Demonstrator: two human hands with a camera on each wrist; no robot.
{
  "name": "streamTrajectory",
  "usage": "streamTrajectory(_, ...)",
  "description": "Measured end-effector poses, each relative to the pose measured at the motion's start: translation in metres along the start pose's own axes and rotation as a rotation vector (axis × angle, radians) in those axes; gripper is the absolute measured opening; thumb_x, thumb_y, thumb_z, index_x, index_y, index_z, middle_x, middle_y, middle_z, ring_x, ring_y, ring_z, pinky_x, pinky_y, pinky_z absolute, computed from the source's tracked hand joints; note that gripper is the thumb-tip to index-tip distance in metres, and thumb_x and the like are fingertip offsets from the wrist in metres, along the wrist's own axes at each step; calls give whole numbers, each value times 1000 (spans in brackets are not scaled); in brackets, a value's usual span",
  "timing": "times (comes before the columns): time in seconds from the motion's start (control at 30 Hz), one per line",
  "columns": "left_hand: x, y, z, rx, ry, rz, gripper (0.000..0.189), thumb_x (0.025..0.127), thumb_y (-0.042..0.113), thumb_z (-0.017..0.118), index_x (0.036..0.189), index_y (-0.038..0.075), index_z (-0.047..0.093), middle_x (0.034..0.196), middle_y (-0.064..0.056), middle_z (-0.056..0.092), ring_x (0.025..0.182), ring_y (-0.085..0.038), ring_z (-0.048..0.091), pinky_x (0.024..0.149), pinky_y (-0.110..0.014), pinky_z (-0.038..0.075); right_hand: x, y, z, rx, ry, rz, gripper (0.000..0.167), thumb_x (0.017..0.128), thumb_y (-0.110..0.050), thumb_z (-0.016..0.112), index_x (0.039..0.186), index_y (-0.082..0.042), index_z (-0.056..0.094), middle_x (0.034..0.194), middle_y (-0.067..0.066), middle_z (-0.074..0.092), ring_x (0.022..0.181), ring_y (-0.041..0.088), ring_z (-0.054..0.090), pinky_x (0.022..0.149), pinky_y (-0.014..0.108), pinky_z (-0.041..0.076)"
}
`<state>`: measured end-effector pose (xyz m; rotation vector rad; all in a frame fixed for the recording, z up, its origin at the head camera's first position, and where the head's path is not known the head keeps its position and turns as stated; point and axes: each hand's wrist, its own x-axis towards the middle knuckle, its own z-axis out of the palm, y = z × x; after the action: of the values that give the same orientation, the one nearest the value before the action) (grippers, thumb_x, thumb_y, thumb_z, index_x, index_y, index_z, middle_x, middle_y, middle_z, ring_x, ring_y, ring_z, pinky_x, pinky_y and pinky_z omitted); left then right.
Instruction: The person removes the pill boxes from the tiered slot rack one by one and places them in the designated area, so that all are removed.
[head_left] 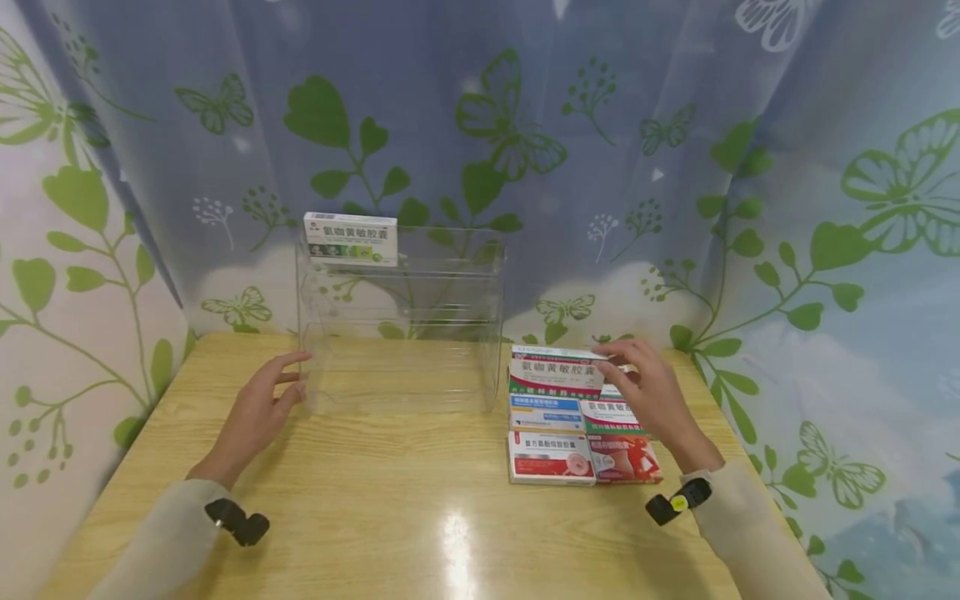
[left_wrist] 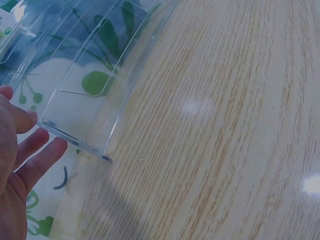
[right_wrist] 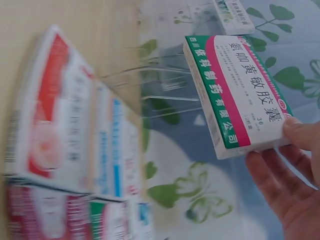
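My right hand (head_left: 656, 396) pinches a medicine box (head_left: 558, 375), white with red and green bands, at its right end between thumb and fingers. In the right wrist view the box (right_wrist: 245, 95) is raised and tilted above the other boxes. My left hand (head_left: 258, 404) is at the left side of a clear plastic tiered display rack (head_left: 497, 367). The left wrist view shows the fingertips of this hand (left_wrist: 20, 150) against the side panel of the rack (left_wrist: 75, 136), fairly straight. A white and green medicine box (head_left: 351, 240) stands on the rack's top tier, at the left.
Under and before the held box lie several medicine boxes, among them a blue and white box (head_left: 546, 414), a red and white box (head_left: 551, 458) and a red box (head_left: 624, 458). A patterned curtain (head_left: 420, 100) hangs behind the wooden table (head_left: 360, 517).
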<state>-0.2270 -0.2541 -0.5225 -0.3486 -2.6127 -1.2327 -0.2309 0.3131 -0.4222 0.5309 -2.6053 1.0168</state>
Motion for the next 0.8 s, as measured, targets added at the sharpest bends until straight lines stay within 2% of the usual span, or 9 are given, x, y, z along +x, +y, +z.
streamTrajectory(0.17,0,0,0,-6,3,11,49,113,4,57,161,4,47,162,-30,46,129,-53,65,91,-64,65,-38,13,4,7,-54,89,23,111,-16,67,132,-11,75,129,9,69,104,23,71,86,14,62)
streamTrajectory(0.33,0,1,0,-9,8,14,49,113,4,57,161,5,48,162,-29,47,129,-53,65,91,-63,65,-73,23,11,32,-111,180,21,110,-19,69,129,-15,77,128,5,72,106,13,67,89,20,62)
streamTrajectory(0.4,0,1,0,-10,9,15,49,112,4,58,161,6,48,162,-28,47,129,-53,65,90,-63,66,-85,26,14,100,-153,217,22,110,-21,68,129,-14,76,129,8,71,104,9,69,87,25,66)
streamTrajectory(0.53,0,2,-1,-8,5,9,49,113,6,57,161,5,48,162,-28,47,129,-52,65,90,-63,65,-105,30,20,199,-215,285,24,110,-22,68,130,-10,75,129,13,70,102,7,68,85,26,66)
streamTrajectory(0.63,-1,2,-1,-11,1,2,49,114,7,57,161,5,47,163,-28,47,130,-52,65,92,-65,65,-117,32,23,213,-253,338,24,110,-22,69,130,-10,75,131,13,70,106,10,68,87,22,62)
streamTrajectory(0.8,-1,0,-1,-15,0,0,49,113,6,57,161,6,47,163,-28,47,132,-53,63,94,-70,62,-130,35,29,209,-310,410,24,108,-22,71,127,-8,75,130,12,74,116,25,74,94,21,62)
